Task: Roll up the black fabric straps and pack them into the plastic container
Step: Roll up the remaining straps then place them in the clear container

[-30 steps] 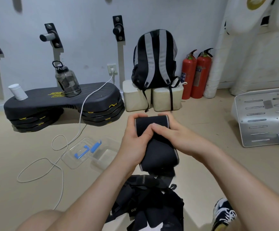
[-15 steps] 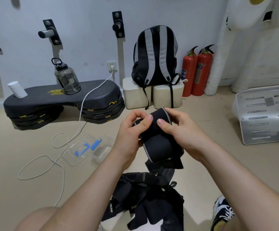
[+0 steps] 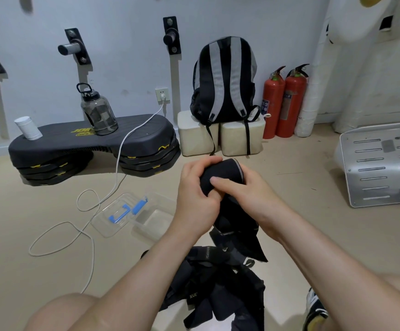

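Hands — left hand (image 3: 195, 194), right hand (image 3: 242, 191) — both curled, gripping rolled black strap (image 3: 220, 174).

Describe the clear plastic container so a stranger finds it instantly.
Find the black curved step platform by the wall. On the tan floor before it, right of the looping white cable, sits the clear rectangular plastic container. Unlike the flat blue-clipped lid at its left, it is a deep open tub.
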Demonstrator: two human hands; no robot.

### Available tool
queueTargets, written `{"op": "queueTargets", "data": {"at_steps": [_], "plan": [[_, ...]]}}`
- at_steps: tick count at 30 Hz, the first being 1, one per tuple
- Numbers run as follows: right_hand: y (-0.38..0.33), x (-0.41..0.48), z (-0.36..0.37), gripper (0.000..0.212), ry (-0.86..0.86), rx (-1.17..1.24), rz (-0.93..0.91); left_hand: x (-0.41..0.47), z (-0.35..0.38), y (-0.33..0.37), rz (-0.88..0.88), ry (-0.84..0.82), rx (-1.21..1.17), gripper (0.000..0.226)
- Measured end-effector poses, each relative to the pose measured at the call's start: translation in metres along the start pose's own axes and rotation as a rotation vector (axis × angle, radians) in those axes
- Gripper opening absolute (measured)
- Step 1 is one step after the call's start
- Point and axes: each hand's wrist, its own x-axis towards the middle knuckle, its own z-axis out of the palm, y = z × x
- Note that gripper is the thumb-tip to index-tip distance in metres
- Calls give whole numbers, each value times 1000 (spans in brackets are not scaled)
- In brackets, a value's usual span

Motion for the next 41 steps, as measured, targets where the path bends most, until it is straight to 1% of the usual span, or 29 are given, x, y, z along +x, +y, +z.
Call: {"op": "queueTargets", "data": {"at_steps": [1, 4, 5, 7, 9, 11, 13, 17, 19, 20, 22, 24, 25, 28, 31, 33, 35, 37, 38, 40, 41], "plan": [[1, 0, 0, 23, -7, -20, -5, -1, 0, 0, -16, -11, 0, 60], [0, 0, 0, 30, -48, -5, -25, 2, -3, 1, -25, 3, -42, 53], [-1, 0, 1, 30, -55, 12, -39, 3, -5, 2, -27, 23, -64, 51], [-3, 0, 0, 23, -49, 72, -47, 8, -8, 3, -27, 57, -98, 50], [-7, -1, -2, 21, -70, 185, 11, 13, -11, 3, -19, 72, -120, 52], [-9, 0, -6, 28, -88, 229, 56, 15, -12, 2, 10, 70, -105, 58], [-9, 2, -7, 34, -47, 222, 63, 15, -11, 1, 58, 51, -67, 60], [-5, 4, -7, 35, 37, 236, 62, 16, -10, -3, 123, -30, -26, 55], [-6, 4, -10, 33, 64, 239, 68, 16, -14, -1, 70, -115, -73, 48], [-7, 4, -11, 31, 68, 242, 67, 16, -16, 1, 5, -166, -140, 42], [-9, 4, -14, 31, 73, 232, 59, 17, -18, 3, -180, -243, -262, 31], [-10, 3, -16, 32, 73, 212, 58, 18, -20, 4, -316, -240, -264, 23], [-10, 3, -17, 29, 54, 210, 64, 19, -22, 4, -331, -223, -253, 22], [-11, 2, -18, 26, -54, 215, 84, 20, -26, 3, -261, -170, -242, 25], [-11, 2, -17, 35, -140, 204, 120, 19, -26, 2, -159, -176, -162, 32], [-10, 3, -17, 36, -146, 207, 123, 18, -24, 3, -105, -189, -92, 37], [-9, 3, -17, 26, -123, 234, 104, 16, -23, 4, -91, -186, -84, 42], [-11, 4, -17, 19, -77, 271, 67, 14, -20, 7, -134, -189, -142, 46], [-12, 4, -18, 18, -45, 284, 46, 13, -19, 8, -195, -186, -201, 46], [-12, 5, -19, 19, 28, 296, 11, 12, -15, 10, -377, -202, -337, 47], [-12, 5, -19, 20, 59, 297, -3, 11, -14, 10, -464, -236, -392, 46]]}}
